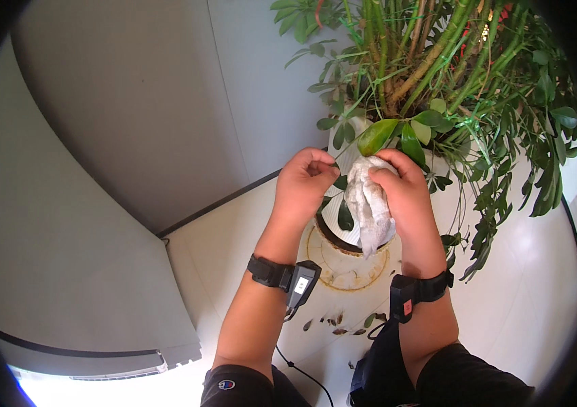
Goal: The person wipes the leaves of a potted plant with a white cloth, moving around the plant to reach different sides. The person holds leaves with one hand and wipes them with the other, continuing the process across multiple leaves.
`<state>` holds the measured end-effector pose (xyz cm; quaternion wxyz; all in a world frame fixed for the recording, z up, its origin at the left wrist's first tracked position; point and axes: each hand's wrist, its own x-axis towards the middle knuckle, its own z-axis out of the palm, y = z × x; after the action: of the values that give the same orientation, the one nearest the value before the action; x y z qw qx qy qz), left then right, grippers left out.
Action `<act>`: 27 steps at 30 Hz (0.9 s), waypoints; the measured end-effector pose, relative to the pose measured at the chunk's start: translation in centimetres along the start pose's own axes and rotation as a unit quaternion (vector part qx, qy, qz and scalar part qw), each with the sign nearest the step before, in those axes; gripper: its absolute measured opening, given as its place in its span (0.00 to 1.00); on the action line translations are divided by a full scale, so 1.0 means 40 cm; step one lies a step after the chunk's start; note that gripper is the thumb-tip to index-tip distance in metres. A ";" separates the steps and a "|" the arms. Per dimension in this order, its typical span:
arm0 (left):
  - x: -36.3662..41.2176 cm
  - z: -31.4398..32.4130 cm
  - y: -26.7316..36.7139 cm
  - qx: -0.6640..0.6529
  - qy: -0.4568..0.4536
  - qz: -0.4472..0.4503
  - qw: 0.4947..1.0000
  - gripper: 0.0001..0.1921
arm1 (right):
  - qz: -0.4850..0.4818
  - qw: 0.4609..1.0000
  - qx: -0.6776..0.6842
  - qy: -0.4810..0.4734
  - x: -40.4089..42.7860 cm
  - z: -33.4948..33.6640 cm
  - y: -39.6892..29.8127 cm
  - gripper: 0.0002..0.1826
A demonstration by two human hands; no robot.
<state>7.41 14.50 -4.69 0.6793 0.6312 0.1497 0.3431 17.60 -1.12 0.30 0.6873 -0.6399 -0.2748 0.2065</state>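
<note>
A crumpled, stained white cloth (pixel 368 203) hangs from my right hand (pixel 404 175), gripped between thumb and fingers. Just above it, a broad glossy green leaf (pixel 377 137) reaches down close to my right fingertips. My left hand (pixel 304 175) is to the left of the cloth, its thumb and index finger pinched at a small dark green leaf (pixel 340 182) that they partly hide. Both belong to a bushy potted plant (pixel 420 76) with thick green stems. Its ridged white pot (pixel 339 145) stands behind my hands and is mostly covered by them.
Several fallen leaves (pixel 339 331) lie on the pale tiled floor (pixel 232 244). Brown ring stains (pixel 349 280) mark the floor below the pot. A grey panel wall (pixel 166 102) and a large grey panel (pixel 64 229) stand left. A black cable (pixel 308 374) runs near my legs.
</note>
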 end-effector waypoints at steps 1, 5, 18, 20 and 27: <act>0.000 0.004 -0.004 0.028 0.003 0.007 1.000 0.11 | -0.007 1.000 -0.014 0.016 0.005 0.001 0.009 0.17; 0.000 0.011 -0.019 0.075 0.010 0.039 0.996 0.20 | -0.032 0.993 -0.080 0.084 0.016 0.011 0.022 0.19; 0.003 -0.017 -0.002 -0.049 -0.162 -0.063 0.984 0.30 | -0.108 0.966 -0.167 0.167 0.068 0.000 0.024 0.21; -0.001 -0.017 -0.003 -0.030 -0.187 -0.048 0.981 0.29 | -0.110 0.962 -0.174 0.179 0.091 -0.008 0.037 0.22; -0.016 -0.001 -0.004 -0.001 -0.164 -0.009 0.986 0.29 | -0.090 0.965 -0.191 0.154 0.085 0.018 0.046 0.22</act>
<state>6.97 14.10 -5.01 0.6987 0.6765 0.0418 0.2290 19.86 1.77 -1.11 0.6017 -0.7563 -0.2566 -0.0130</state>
